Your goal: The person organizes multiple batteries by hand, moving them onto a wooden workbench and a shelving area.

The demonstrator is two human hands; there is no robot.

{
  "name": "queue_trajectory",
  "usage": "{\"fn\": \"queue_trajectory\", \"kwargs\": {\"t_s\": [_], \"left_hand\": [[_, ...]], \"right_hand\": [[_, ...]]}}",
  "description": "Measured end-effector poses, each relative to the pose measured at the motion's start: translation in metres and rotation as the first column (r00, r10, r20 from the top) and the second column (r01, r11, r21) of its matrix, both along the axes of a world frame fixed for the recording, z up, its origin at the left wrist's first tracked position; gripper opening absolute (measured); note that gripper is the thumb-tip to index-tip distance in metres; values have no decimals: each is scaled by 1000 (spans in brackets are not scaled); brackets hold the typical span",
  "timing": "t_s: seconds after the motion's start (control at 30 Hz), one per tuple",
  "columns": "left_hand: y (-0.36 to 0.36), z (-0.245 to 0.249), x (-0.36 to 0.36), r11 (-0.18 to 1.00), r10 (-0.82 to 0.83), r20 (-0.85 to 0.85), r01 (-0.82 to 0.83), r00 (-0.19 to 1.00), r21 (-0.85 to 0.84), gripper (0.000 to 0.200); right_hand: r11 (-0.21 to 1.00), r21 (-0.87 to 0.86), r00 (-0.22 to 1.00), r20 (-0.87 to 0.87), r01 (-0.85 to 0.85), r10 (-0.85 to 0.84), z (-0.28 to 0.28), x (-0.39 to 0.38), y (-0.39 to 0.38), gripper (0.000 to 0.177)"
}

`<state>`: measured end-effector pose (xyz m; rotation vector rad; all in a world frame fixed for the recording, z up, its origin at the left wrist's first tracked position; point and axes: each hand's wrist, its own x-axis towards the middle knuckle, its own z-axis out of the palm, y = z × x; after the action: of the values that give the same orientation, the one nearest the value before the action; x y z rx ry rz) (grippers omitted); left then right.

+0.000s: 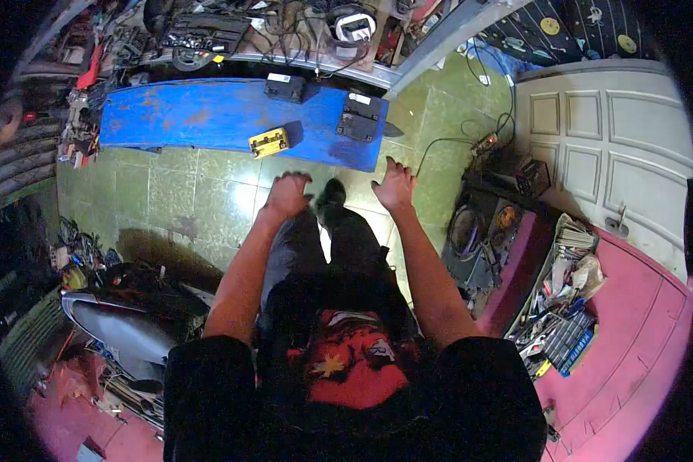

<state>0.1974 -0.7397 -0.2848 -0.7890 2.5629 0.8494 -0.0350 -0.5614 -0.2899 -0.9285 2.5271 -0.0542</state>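
My left hand (289, 195) is held in the air just in front of a low blue bench (185, 112), its fingers apart and a little bent, holding nothing. To its right, my right hand (396, 187) hovers near the bench's right front corner, thumb spread from the fingers, also empty. A small yellow block-shaped battery (268, 144) lies on the bench close beyond my left hand. Two black boxes that look like batteries with white labels rest on the same bench: one box (285, 88) by the back edge, the other box (358, 119) at the right end.
Behind the bench, a cluttered shelf (208, 35) holds tools and cables. A motorcycle seat (119, 323) is at lower left. On the right stand a speaker cabinet (477, 239), a tray of tools (558, 323) and a white panelled door (593, 146). A cable (446, 141) runs across the tiled floor.
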Motion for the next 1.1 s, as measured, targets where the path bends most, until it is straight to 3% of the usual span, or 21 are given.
{"fn": "queue_trajectory", "kwargs": {"t_s": [0.03,0.1,0.17,0.37,0.43,0.53,0.67,0.73,0.77,0.8,0.83,0.9,0.97,1.03,1.07,1.1], "left_hand": [[-6,-18,-10,999,44,-112,-47,993,-21,51],[-20,-27,-39,992,103,-100,-94,990,90,57],[-25,-40,-65,953,289,-160,-268,944,142,66],[-32,-81,-117,978,189,-209,-204,959,-52,97],[-35,-66,-137,980,181,-216,-195,959,-41,99],[-41,-78,-153,981,47,-207,-83,977,-173,106],[-51,-91,-158,980,-135,-166,107,977,-167,100],[-53,-97,-156,946,-211,-192,151,958,-287,90],[-52,-99,-155,946,-217,-186,160,958,-282,90],[-52,-103,-155,930,-221,-226,136,949,-342,80],[-52,-107,-156,910,-229,-268,108,936,-400,70],[-53,-110,-159,901,-244,-233,131,941,-413,59],[-53,-107,-162,892,-261,-199,157,945,-423,50],[-54,-114,-159,886,-297,-313,138,902,-442,40],[-55,-116,-157,884,-312,-314,152,897,-442,40],[-55,-119,-153,858,-341,-290,170,894,-485,53]], "right_hand": [[1000,15,1000,9,6,-6,-1,-2,-8,79],[997,-76,999,-49,-8,4,-11,-4,-20,79],[998,-62,997,-73,-6,2,-30,-11,-30,83],[987,-71,988,-44,144,-148,-47,-15,-62,96],[979,-96,983,-28,179,-183,-64,-16,-72,102],[977,-149,985,-55,151,-161,-80,-15,-81,107],[968,-216,991,-22,125,-133,-89,-12,-88,99],[971,-209,990,-58,117,-131,-98,-15,-89,94],[974,-203,988,-98,96,-118,-102,-15,-89,89],[982,-177,987,-136,63,-88,-101,-17,-91,77],[982,-175,986,-132,73,-97,-99,-18,-92,77],[994,-108,983,-184,11,-30,-97,-20,-94,55],[993,-120,977,-209,10,-35,-96,-18,-94,51],[991,-133,970,-237,14,-46,-101,-15,-92,47],[990,-140,970,-237,19,-52,-103,-14,-91,45],[988,-150,969,-238,22,-58,-105,-12,-91,44]]}}
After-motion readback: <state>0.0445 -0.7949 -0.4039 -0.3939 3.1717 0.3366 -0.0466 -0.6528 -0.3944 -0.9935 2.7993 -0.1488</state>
